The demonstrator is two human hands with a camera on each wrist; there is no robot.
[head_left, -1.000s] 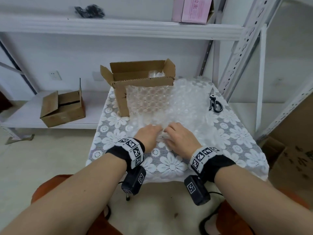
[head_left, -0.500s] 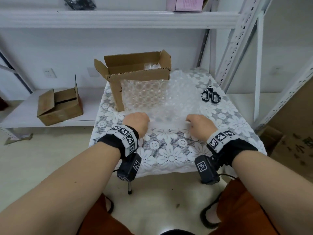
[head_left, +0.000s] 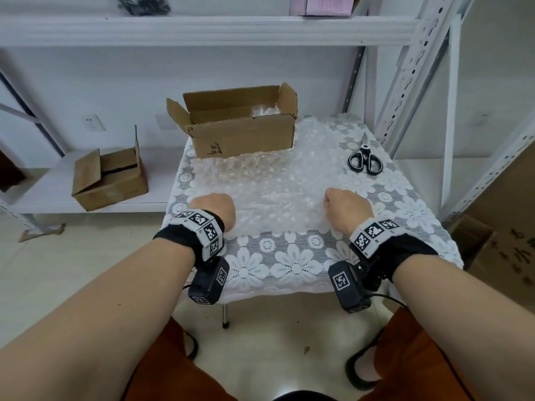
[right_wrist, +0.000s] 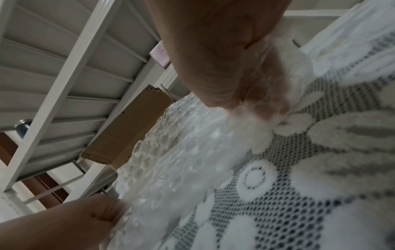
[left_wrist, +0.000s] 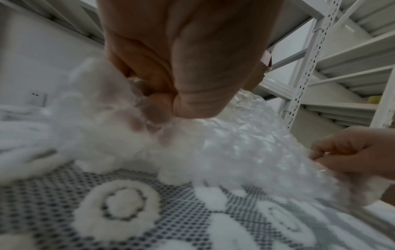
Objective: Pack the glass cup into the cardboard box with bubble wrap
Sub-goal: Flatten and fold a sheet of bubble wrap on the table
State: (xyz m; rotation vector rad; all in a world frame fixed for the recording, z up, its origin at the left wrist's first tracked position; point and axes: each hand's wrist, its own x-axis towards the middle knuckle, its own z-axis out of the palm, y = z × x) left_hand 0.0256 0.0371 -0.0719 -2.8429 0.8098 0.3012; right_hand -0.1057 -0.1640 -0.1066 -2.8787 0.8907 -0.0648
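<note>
Spread wider now than a second ago: both corners of the bubble wrap [head_left: 269,195] pulled apart and toward the near edge of the surface [head_left: 292,264], sheet lying flatter over the lace cloth instead of bunched in the middle. Left hand [head_left: 212,211] clamped on the near left corner, fingers and thumb curled round the plastic in the left wrist view; right hand [head_left: 347,206] pinching the near right corner in the same way. Probably the laying-out step, sheet made ready for wrapping. Glass cup not clearly found in any view, so cannot tell where. Cardboard box [head_left: 240,125] open at the far left of the surface, touching the far edge of the sheet, some clear wrap already inside. Scissors [head_left: 365,161] just beside the sheet, on the right. Wrap itself transparent, lumpy, slightly raised near the box.
</note>
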